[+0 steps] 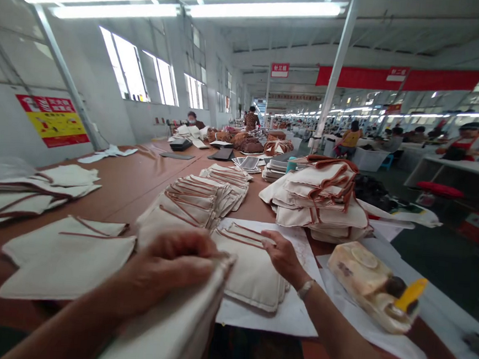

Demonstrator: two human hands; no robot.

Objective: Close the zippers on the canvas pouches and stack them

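Fingers curled tight, my left hand grips the edge of a cream fabric panel, which hangs down towards me and is partly blurred. My right hand pinches the upper right edge of another cream panel with brown trim. That panel lies on top of a small stack on a white sheet. Just behind, a leaning row of similar brown-trimmed pieces runs back along the table. Two more panels lie overlapping to the left of my left hand.
A tall pile of cream pieces with brown edging stands at the right. In front of it is a stained plastic container with a yellow-handled tool. More panels lie far left on the brown table. Other people work farther back.
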